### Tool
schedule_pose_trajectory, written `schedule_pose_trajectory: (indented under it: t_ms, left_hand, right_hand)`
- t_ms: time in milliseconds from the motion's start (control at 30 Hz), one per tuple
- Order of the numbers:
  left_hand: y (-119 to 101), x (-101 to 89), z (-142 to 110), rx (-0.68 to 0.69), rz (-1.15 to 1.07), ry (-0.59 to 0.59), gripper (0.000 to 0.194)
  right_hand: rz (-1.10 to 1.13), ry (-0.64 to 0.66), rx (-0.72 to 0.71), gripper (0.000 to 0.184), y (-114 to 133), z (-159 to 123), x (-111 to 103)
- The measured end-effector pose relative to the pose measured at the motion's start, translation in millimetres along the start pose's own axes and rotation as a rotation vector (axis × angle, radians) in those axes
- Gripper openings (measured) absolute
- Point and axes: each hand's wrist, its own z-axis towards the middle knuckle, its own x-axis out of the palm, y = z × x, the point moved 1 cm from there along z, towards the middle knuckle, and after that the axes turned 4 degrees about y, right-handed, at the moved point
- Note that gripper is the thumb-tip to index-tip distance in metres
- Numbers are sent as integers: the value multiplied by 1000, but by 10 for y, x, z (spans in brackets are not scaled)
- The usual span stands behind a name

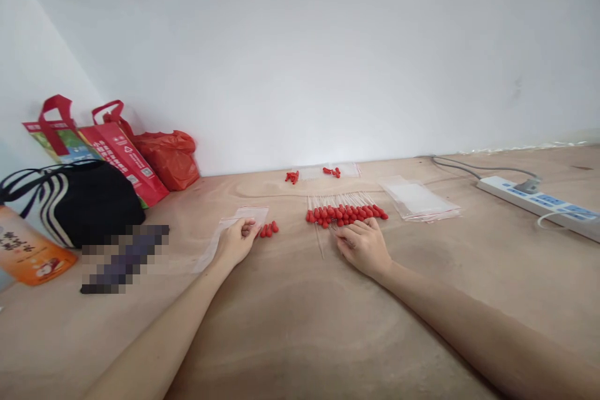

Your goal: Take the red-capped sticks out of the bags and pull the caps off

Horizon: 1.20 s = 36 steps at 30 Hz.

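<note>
Many thin white stems with red bulb-shaped heads lie in a pile of red-headed stems (347,215) at the middle of the table. My right hand (364,246) is at the pile's near edge, its fingers pinched on pale stems there; how many is hidden. Over a clear zip bag (218,240) to the left, my left hand (238,241) is closed, fingers curled. Several red heads (269,229) stick out just right of its fingertips, their stems hidden by the hand. One loose stem (320,242) points toward me between the hands.
Small red pieces (292,177) and more (332,172) lie on clear bags at the back. A stack of clear zip bags (419,200) sits right of the pile. A power strip (544,203) is far right; a black bag (98,200) and red bags (166,159) stand left.
</note>
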Motion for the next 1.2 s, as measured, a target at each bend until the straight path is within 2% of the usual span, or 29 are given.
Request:
schedule_pose_trajectory:
  t_ms: [100,200,367,500,667,933,1200]
  left_hand:
    - [-40,-32,-22,107,62,-119,19]
    - [-197,1,-96,284,108,-216,15]
    - [-660,261,-201,549,85,-81,9]
    - [-959,499,-150,623,98,-29,6]
    - [-1075,676,-17,669,159,-19,10]
    - [-1134,734,57,653,225,-51,7]
    - [-1153,748,-7,785,226,-131,9]
  right_hand:
    - [22,34,-6,19,1,6,5]
    - [52,107,3,18,17,19,-13]
    - [57,212,-4,30,47,51,-75]
    - [58,248,3,45,39,68,-93]
    - [42,331,13,61,24,85,-82]
    - [152,396,24,63,-69,52,-170]
    - [164,424,3,58,-151,12,-172]
